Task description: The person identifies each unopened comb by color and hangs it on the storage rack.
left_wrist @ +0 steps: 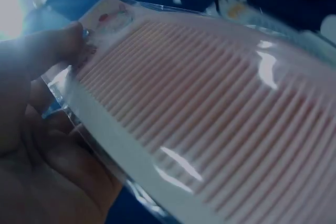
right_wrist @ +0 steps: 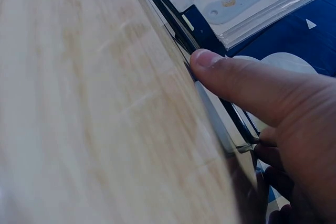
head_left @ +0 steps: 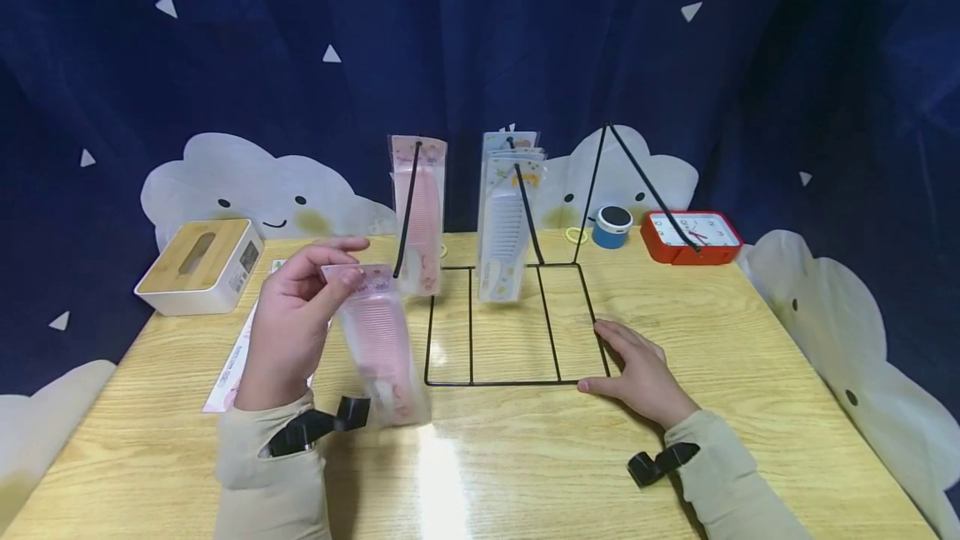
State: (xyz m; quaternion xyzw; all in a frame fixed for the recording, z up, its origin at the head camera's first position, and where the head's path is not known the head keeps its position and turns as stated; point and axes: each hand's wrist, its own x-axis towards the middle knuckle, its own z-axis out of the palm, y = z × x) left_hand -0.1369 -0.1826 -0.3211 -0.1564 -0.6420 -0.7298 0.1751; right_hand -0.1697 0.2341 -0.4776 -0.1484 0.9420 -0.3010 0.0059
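Wooden table [head_left: 750, 373], dark blue backdrop with cloud cut-outs. A packaged pink comb [head_left: 378, 344] is being pinched at its top card edge by the left hand [head_left: 288, 327], raised near-left of the wire rack [head_left: 517, 382]. Pack is judged light, fairly stiff, with a slippery film sleeve; it is best taken at the header, beside the hang hole. The right hand [head_left: 637, 373] is being laid flat, fingers straight, on the rack's near-right base corner. More comb packs [head_left: 506, 223] are hung on the pegs.
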